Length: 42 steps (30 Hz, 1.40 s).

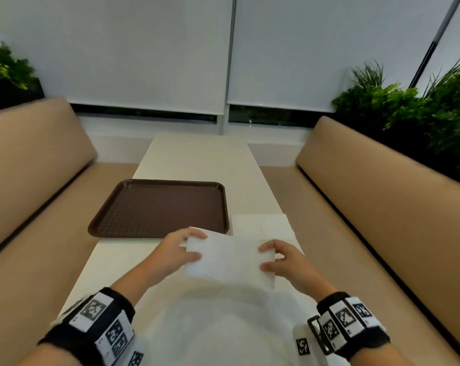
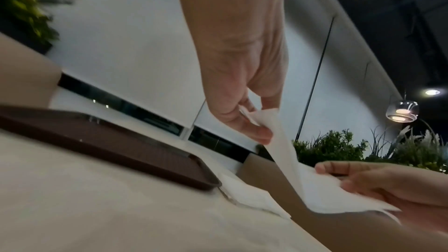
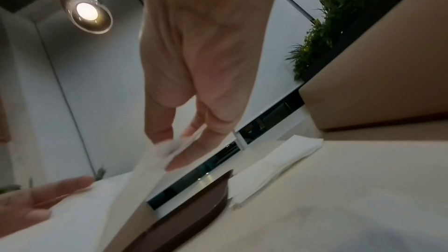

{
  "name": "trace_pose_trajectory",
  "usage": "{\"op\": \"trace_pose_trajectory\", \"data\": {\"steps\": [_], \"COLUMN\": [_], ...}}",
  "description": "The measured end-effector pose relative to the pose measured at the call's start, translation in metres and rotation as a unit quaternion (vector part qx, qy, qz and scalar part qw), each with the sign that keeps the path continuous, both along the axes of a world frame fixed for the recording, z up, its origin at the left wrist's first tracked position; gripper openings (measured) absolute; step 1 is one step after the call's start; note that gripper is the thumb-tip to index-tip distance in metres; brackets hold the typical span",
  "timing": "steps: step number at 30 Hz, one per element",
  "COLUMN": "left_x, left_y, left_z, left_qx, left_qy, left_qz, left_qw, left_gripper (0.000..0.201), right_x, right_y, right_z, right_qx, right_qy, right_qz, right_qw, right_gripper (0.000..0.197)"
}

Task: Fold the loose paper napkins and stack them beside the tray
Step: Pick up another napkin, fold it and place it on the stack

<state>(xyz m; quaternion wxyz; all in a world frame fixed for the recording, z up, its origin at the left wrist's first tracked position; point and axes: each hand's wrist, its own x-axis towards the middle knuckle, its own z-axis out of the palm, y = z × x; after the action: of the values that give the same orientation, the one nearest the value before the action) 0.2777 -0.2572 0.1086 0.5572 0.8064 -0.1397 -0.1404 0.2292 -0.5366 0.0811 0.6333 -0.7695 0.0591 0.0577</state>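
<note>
I hold a white paper napkin (image 1: 230, 260) above the near part of the cream table (image 1: 197, 159). My left hand (image 1: 186, 247) pinches its left edge between thumb and fingers; the left wrist view shows that pinch on the napkin (image 2: 281, 147). My right hand (image 1: 270, 257) pinches the right edge, seen close in the right wrist view, where the napkin (image 3: 155, 162) hangs from its fingers. Folded white napkins (image 1: 262, 225) lie flat on the table just right of the brown tray (image 1: 160, 207), touching its right rim. The tray holds nothing.
Tan bench seats (image 1: 36, 159) line both sides of the narrow table, with green plants (image 1: 408, 109) behind them. White roller blinds (image 1: 144, 48) cover the window at the far end. The person's white shirt (image 1: 215, 328) fills the near foreground.
</note>
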Motion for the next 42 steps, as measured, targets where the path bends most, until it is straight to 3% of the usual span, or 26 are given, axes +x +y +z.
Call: {"op": "trace_pose_trajectory", "data": {"steps": [4,9,12,16,19,21,23,25,27,29,31,35,38,42], "left_x": [0.057,0.116,0.137,0.147,0.143,0.139,0.131,0.119,0.102,0.076,0.044,-0.030,-0.081,-0.135], "left_y": [-0.053,-0.122,-0.152,-0.165,-0.164,-0.160,-0.152,-0.140,-0.118,-0.088,-0.052,0.021,0.073,0.134], "left_z": [-0.018,-0.051,-0.070,-0.090,-0.100,-0.101,-0.091,-0.076,-0.057,-0.038,-0.023,-0.009,-0.018,-0.048], "left_qx": [-0.023,-0.006,0.095,0.318,0.401,0.416,0.384,0.323,0.245,0.153,0.078,0.020,-0.003,0.018], "left_qy": [-0.001,0.017,-0.001,-0.053,-0.072,-0.083,-0.096,-0.105,-0.103,-0.101,-0.106,-0.081,-0.054,-0.023], "left_qz": [0.084,0.077,0.057,0.018,-0.033,-0.043,-0.024,0.005,0.021,0.017,0.000,0.010,0.040,0.095], "left_qw": [0.996,0.997,0.994,0.946,0.912,0.904,0.918,0.941,0.964,0.983,0.991,0.996,0.998,0.995], "left_gripper": [0.016,0.027,0.034,0.040,0.040,0.042,0.045,0.045,0.037,0.023,0.020,0.019,0.016,0.066], "right_x": [0.059,0.126,0.148,0.157,0.149,0.144,0.133,0.118,0.092,0.059,0.030,0.002,-0.004,-0.010], "right_y": [-0.041,-0.071,-0.084,-0.094,-0.088,-0.087,-0.082,-0.071,-0.052,-0.028,-0.005,0.032,0.049,0.058], "right_z": [-0.001,-0.012,-0.030,-0.062,-0.069,-0.068,-0.057,-0.046,-0.033,-0.026,-0.022,-0.032,-0.043,-0.046], "right_qx": [-0.112,-0.256,-0.362,-0.485,-0.489,-0.509,-0.499,-0.461,-0.418,-0.420,-0.446,-0.507,-0.552,-0.516], "right_qy": [-0.040,-0.024,-0.021,-0.003,0.086,0.140,0.120,0.057,0.027,0.052,0.070,0.082,0.081,0.108], "right_qz": [-0.121,-0.168,-0.171,-0.118,-0.077,-0.071,-0.071,-0.074,0.008,0.138,0.205,0.211,0.200,0.179], "right_qw": [0.985,0.952,0.916,0.866,0.864,0.846,0.855,0.883,0.908,0.895,0.868,0.832,0.805,0.831], "right_gripper": [0.020,0.035,0.038,0.036,0.036,0.040,0.044,0.047,0.045,0.049,0.061,0.090,0.093,0.078]}}
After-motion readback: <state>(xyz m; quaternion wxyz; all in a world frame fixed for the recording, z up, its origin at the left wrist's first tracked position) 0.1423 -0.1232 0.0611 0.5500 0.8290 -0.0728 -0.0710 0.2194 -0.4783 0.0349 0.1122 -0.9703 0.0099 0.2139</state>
